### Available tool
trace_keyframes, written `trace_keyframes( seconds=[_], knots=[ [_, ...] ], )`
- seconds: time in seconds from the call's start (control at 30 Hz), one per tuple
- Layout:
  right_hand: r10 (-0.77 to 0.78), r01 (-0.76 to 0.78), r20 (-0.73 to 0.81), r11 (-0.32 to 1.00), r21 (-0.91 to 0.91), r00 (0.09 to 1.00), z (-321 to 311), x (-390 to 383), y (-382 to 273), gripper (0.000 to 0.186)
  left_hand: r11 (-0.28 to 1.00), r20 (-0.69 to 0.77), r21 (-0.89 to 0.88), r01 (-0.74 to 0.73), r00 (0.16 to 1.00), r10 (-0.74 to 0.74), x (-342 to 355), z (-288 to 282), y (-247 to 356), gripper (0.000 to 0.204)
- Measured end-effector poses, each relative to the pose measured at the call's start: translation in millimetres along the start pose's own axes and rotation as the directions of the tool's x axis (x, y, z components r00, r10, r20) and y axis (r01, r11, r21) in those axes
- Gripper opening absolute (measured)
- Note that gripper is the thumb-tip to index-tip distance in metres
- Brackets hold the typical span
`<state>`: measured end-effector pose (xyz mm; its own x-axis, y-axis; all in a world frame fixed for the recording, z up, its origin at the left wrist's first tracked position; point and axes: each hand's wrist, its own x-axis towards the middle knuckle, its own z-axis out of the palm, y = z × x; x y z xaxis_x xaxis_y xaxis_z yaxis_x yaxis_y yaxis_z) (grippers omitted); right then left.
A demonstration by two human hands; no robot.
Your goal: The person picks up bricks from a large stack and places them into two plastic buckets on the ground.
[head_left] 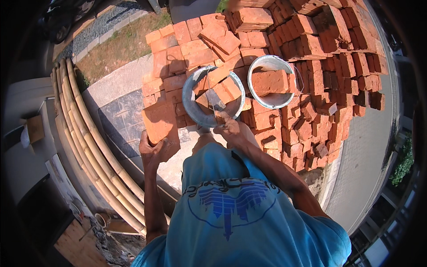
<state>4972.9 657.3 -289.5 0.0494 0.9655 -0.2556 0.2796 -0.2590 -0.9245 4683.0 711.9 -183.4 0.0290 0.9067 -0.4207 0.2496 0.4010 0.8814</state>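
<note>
My left hand is clamped on one red brick, held just left of the near bucket. That bucket is about full of bricks; the far-right bucket holds only one. My right hand pinches the near bucket's wire handle. The brick pile behind is barely dented.
</note>
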Motion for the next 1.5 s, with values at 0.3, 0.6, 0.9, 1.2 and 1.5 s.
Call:
trace_keyframes(
  seconds=[0.3, 0.6, 0.9, 1.2, 1.5],
  knots=[
    [0.204, -0.220, 0.091, 0.812, 0.541, 0.975, -18.8, 20.9, 8.9, 0.013, 0.595, 0.396, 0.705, -0.386, 0.910, 0.121, 8.4, 27.0, -15.7, 0.062],
    [0.142, -0.119, -0.040, 0.929, 0.350, 0.989, -27.5, 19.7, 3.2, 0.012, 0.478, 0.581, 0.678, -0.558, 0.805, 0.115, 25.0, 89.4, -12.0, 0.058],
    [0.066, -0.035, -0.131, 0.973, 0.226, 0.989, -36.4, 19.8, -19.9, 0.018, 0.321, 0.617, 0.747, -0.582, 0.787, -0.008, 37.6, 106.1, -14.2, 0.060],
    [-0.054, 0.050, -0.165, 0.998, -0.027, 0.985, -30.0, 30.3, -21.1, 0.014, 0.275, 0.681, 0.648, -0.710, 0.702, 0.210, 39.9, 112.4, -13.9, 0.059],
    [0.106, -0.176, -0.303, 0.961, -0.213, 0.947, -27.1, 53.7, 42.1, 0.011, 0.302, 0.700, 0.670, -0.678, 0.712, 0.045, 46.9, 107.9, -18.5, 0.064]
  ],
)
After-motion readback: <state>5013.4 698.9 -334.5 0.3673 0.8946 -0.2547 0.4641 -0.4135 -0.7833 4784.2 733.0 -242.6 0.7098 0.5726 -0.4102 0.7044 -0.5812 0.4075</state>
